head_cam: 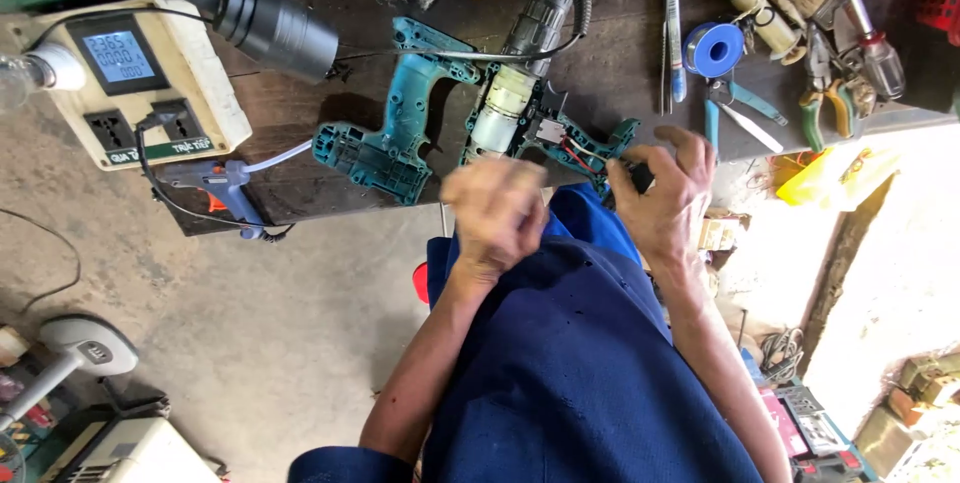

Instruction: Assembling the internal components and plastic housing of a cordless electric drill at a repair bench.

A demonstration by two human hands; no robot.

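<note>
An opened teal drill lies on the dark workbench [300,113]. Its empty shell half [385,133] rests to the left. The other half [545,128] carries the motor, the chuck and red and black wires. My left hand [495,213] is blurred, fingers curled, at the bench's near edge just below the motor; whether it holds anything is hidden. My right hand [665,188] pinches a small black part [640,178] at the handle end of the wired half.
A cream power meter box [140,83] with a screen and sockets sits left, beside a blue glue gun [225,188] and a black heat-gun nozzle [275,28]. Solder spool [715,48], pliers [830,103], tweezers and screwdrivers lie right. A white fan [75,348] stands on the concrete floor.
</note>
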